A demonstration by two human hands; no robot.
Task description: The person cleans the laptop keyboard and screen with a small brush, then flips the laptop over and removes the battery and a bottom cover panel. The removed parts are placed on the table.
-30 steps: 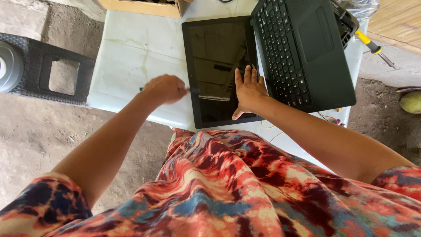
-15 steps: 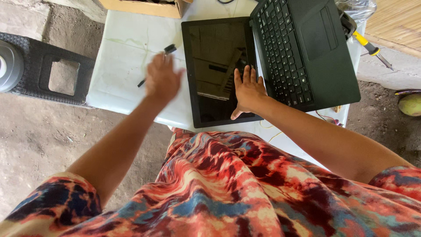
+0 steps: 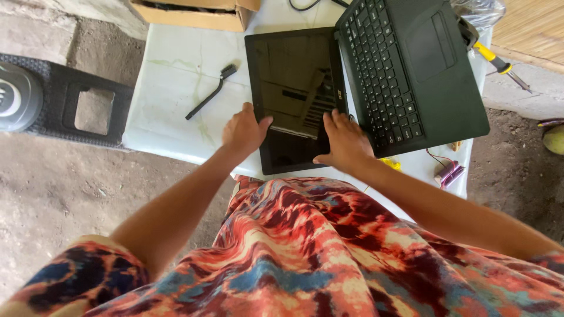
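Observation:
An open black laptop lies flat on a white table (image 3: 170,70), its dark screen (image 3: 294,88) towards me and its keyboard half (image 3: 411,64) to the right. My left hand (image 3: 244,130) grips the screen's left edge, thumb on the glass. My right hand (image 3: 346,141) rests on the screen's right side near the hinge, fingers spread. A small black brush (image 3: 210,93) lies on the table left of the screen, apart from both hands.
A cardboard box (image 3: 194,12) sits at the table's far edge. A yellow-handled screwdriver (image 3: 499,64) lies right of the laptop, and small purple cells with wires (image 3: 447,172) near the front right corner. A black plastic stool (image 3: 64,100) stands on the dirt floor at left.
My left hand put the black brush down on the table, then moved right onto the screen's left edge. My right hand stayed on the screen.

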